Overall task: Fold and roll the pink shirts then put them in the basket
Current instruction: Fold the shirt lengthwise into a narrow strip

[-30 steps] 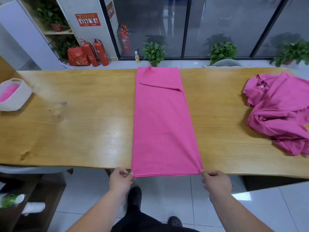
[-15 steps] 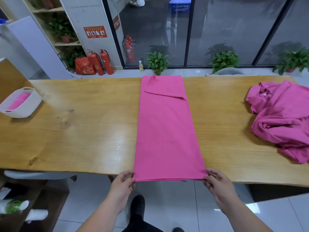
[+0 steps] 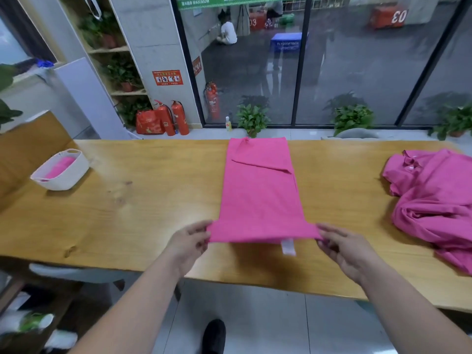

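Where a moment ago we pinched the near hem of the folded pink shirt [image 3: 258,190] right at the front edge of the tabletop [image 3: 140,205], we now hold that hem lifted and carried forward, well in from the edge, so the near end of the long strip doubles over itself. Our left hand [image 3: 190,241] pinches the left corner of the raised edge and our right hand [image 3: 341,247] pinches the right corner, with the fingers of each closed narrowly on the cloth. A white label [image 3: 288,247] now hangs below the lifted edge, which we take to mean the underside has been turned up. The rest of the shirt lies flat along the middle of the tabletop, reaching its far edge, with a slanting crease near the far end. We judge that the folding of this shirt is done and the rolling has just begun. The raised edge hides what is beneath it, so we cannot tell whether the cloth is already curling into a tight first turn or is only laid over. The basket [image 3: 67,178] stands at the far left, well apart from our hands, and seems to hold one pink roll [image 3: 60,166] already. A loose heap of pink shirts [image 3: 434,200] waits on the right. Keeping both corners level should keep the roll straight.
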Demonstrator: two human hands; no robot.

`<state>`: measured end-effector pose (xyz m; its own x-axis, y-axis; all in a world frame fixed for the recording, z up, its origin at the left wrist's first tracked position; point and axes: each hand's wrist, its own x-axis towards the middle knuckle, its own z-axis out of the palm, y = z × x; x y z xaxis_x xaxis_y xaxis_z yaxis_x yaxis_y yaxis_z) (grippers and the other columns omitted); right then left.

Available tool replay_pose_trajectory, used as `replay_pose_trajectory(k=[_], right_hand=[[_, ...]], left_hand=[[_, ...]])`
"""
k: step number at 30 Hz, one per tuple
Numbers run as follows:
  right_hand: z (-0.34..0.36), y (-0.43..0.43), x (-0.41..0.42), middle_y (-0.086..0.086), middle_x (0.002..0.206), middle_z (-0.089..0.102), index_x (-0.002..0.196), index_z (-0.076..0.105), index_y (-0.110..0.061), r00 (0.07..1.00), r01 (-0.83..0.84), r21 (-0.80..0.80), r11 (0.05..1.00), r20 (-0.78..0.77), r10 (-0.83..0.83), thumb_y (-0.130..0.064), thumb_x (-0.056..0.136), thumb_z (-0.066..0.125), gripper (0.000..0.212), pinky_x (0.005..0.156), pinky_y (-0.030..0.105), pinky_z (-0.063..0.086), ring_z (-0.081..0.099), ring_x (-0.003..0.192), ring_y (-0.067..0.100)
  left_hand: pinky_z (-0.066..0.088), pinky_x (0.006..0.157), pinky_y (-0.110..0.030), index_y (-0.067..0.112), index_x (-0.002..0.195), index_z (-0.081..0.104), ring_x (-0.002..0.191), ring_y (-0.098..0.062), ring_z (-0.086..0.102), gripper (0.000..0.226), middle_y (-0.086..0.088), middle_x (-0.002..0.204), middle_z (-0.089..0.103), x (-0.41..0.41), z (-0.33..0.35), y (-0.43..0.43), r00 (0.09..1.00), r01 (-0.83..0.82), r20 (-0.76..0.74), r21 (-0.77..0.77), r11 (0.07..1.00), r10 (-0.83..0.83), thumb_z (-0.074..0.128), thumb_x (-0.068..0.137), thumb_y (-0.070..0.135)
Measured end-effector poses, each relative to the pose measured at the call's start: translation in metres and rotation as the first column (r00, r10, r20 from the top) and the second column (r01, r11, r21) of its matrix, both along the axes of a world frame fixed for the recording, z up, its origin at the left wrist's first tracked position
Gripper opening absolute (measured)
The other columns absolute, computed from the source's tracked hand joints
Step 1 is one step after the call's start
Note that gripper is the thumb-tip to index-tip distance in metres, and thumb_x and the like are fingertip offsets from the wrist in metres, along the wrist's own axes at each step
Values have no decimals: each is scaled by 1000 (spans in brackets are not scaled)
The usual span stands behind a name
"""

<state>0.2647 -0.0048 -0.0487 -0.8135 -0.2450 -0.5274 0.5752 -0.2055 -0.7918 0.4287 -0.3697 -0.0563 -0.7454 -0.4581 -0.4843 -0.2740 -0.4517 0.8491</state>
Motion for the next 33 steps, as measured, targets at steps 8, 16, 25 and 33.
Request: replay_pose_trajectory(k=[8,16,25,33], right_hand=[[-62,22,57,18,97,76,111,80,-1,986,-163,193,968,-7,168,9,92,70,23,64,26,64,66,82,23],[-98,36,70,24,110,73,116,77,0,956,-293,272,917,57,288,14,92,70,29,70,27,65,75,83,26],[-55,31,70,12,103,65,109,83,-11,964,-247,134,960,-63,257,9,87,75,31,74,23,63,66,86,20],[-99,43,130,15,107,71,114,81,-13,959,-278,265,923,29,280,9,92,72,32,78,25,63,70,90,21]], left_hand=[[54,78,-31,27,113,79,93,-21,74,49,-6,114,79,60,-52,18,957,223,252,-309,925,-146,60,96,-15],[52,64,-18,11,125,74,86,-13,70,35,-7,116,75,81,-66,35,896,361,371,-287,887,-245,64,98,-9],[45,66,-27,22,125,77,82,-12,66,42,-1,130,74,89,-38,9,956,255,196,-198,946,-217,72,94,-6],[49,66,-27,32,122,77,75,-5,66,48,11,124,73,134,-87,29,911,305,357,-239,922,-208,66,97,-8]])
